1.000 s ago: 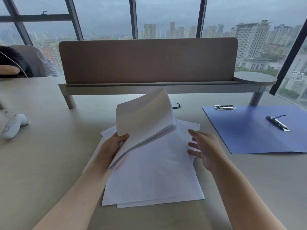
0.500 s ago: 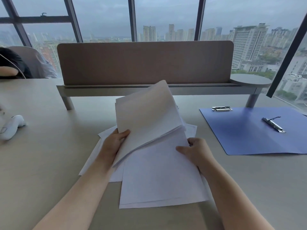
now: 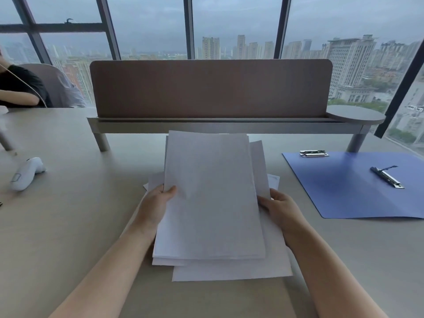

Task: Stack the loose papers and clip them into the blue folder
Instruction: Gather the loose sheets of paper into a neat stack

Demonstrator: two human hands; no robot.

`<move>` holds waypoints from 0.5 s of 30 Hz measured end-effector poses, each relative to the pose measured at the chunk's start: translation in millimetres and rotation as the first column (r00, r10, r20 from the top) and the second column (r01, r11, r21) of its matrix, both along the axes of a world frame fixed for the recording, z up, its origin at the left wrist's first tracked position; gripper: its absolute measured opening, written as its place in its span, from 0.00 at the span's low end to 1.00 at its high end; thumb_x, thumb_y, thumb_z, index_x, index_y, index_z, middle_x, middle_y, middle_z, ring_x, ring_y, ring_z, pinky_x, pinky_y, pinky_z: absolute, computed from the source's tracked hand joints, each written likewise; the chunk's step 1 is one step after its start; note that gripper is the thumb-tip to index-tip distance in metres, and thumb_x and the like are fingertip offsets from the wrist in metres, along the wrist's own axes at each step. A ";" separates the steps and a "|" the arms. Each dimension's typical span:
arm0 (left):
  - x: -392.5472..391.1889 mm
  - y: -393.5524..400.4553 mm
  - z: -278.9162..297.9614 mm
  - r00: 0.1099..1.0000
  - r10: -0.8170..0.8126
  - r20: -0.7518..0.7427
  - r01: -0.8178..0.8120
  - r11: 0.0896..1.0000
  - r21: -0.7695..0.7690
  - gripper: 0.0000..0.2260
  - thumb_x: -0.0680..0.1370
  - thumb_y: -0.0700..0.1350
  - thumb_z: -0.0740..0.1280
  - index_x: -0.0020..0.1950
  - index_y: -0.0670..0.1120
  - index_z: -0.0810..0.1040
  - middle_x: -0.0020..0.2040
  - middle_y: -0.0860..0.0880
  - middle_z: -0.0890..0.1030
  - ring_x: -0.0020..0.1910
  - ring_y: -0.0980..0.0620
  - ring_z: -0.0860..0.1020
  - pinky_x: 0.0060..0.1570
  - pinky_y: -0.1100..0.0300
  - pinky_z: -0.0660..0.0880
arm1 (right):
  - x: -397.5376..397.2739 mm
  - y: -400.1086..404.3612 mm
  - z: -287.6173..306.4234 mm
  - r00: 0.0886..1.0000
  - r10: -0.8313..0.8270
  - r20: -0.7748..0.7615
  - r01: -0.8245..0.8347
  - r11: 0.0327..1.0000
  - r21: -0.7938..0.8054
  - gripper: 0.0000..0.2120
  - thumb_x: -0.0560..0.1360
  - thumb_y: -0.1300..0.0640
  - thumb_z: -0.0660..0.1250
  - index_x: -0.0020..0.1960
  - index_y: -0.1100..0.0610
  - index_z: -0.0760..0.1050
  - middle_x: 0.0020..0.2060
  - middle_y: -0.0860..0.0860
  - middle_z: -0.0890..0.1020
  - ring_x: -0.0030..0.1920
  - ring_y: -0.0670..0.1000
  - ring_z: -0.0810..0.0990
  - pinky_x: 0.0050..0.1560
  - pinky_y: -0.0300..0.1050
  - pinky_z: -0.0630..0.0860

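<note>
A pile of white papers (image 3: 213,198) is raised off the table in front of me, its sheets unevenly fanned. My left hand (image 3: 158,203) grips its left edge with the thumb on top. My right hand (image 3: 278,208) holds the right edge. A few sheets (image 3: 229,271) stick out below and to the right of the pile. The blue folder (image 3: 348,191) lies open and flat on the table to the right, with a metal clip (image 3: 387,177) at its spine and a second clip (image 3: 313,153) at its far left corner.
A brown desk divider (image 3: 211,88) on a grey shelf crosses the table behind the papers. A white handheld device (image 3: 25,174) lies at the left. Another person sits at the far left by a chair (image 3: 57,86). Windows stand behind.
My left hand has swung the lifted bundle over towards the middle. My right hand has taken hold of the right edge, and the loose sheets are now gathered into one held pile.
</note>
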State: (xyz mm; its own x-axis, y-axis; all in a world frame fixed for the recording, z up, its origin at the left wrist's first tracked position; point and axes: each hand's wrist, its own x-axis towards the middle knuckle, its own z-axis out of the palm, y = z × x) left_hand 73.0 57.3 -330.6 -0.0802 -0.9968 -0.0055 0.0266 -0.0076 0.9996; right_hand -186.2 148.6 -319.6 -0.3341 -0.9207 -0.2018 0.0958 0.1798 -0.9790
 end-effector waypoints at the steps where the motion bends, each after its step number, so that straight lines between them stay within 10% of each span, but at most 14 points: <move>1: -3.5 2.8 0.5 1.000 -0.001 0.023 0.001 1.000 -0.015 0.11 0.79 0.37 0.63 0.45 0.48 0.82 0.37 0.57 0.86 0.38 0.60 0.82 0.44 0.63 0.76 | 0.9 1.0 0.7 1.000 0.000 0.007 0.000 1.000 0.001 0.08 0.77 0.66 0.67 0.49 0.59 0.84 0.40 0.58 0.88 0.34 0.55 0.85 0.38 0.50 0.83; 15: -25.4 28.2 0.1 0.988 -0.152 -0.018 0.152 0.988 0.005 0.19 0.78 0.38 0.67 0.67 0.54 0.72 0.58 0.52 0.83 0.54 0.52 0.83 0.51 0.56 0.79 | -0.5 8.0 10.9 0.996 0.040 0.080 -0.040 0.999 0.003 0.13 0.77 0.67 0.65 0.51 0.53 0.84 0.38 0.55 0.87 0.31 0.52 0.84 0.31 0.43 0.82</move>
State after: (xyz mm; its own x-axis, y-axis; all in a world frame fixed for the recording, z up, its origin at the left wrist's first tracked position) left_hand 47.7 85.5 -330.5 -0.2306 -0.9730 -0.0089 0.0427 -0.0193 0.9989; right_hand -186.7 156.6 -308.6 -0.2797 -0.9319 -0.2308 0.1664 0.1897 -0.9676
